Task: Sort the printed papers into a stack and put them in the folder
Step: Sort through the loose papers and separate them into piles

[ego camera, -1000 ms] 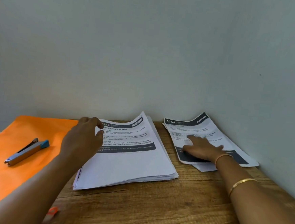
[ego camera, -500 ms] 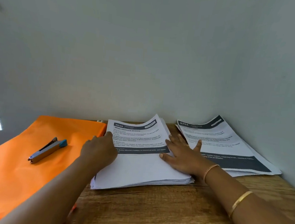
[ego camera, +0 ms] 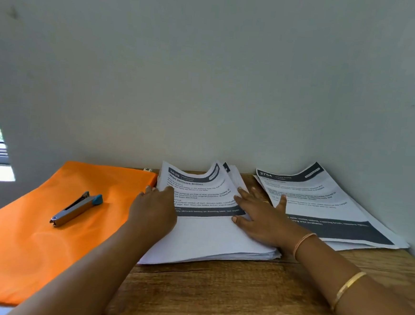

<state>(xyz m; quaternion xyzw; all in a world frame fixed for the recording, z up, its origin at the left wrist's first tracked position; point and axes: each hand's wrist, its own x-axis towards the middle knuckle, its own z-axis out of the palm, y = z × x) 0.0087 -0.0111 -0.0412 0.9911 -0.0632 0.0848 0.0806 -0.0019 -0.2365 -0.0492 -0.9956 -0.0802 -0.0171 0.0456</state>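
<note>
Since a second ago our right hand [ego camera: 262, 220] has left the smaller pile of papers [ego camera: 331, 212] at the 3 o'clock side and crossed to the big stack [ego camera: 210, 234] in the middle of the counter [ego camera: 228, 295], where it now lies flat with fingers spread on the stack's right edge, holding nothing. Our left hand [ego camera: 154, 209] sits at the stack's 9 o'clock edge, fingers curled against the sheets, pressing rather than gripping as far as we can tell. The orange folder [ego camera: 34, 230] lies just beside the stack at 9 o'clock, with a stapler [ego camera: 77, 209] on top of it. We judge the stack thick and fairly heavy, but floppy and slippery between sheets; the top pages already curl up at the 12 o'clock end. We would square it by squeezing both long edges, then lift with fingers under and thumbs on top, near the middle of each side, so that it neither sags nor fans out.
</note>
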